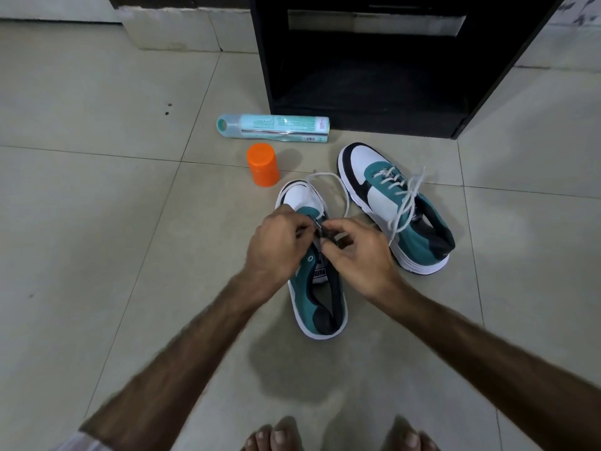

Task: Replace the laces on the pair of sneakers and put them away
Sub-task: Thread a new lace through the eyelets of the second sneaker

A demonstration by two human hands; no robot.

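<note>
Fingers of our left hand (276,245) and right hand (354,252) pinch the white lace (328,182) over the near sneaker (317,288) on the floor (97,222). Beyond our right fingers lies the laced sneaker (395,206); beyond the left, an orange cap (262,164) and a spray can (273,126) before a dark cabinet (357,76).

Dim soft light, wide-angle edge distortion

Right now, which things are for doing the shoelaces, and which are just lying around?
For the job: near sneaker, its white lace, far sneaker, black cabinet, left hand, right hand.

Just lying about: spray can, orange cap.
</note>
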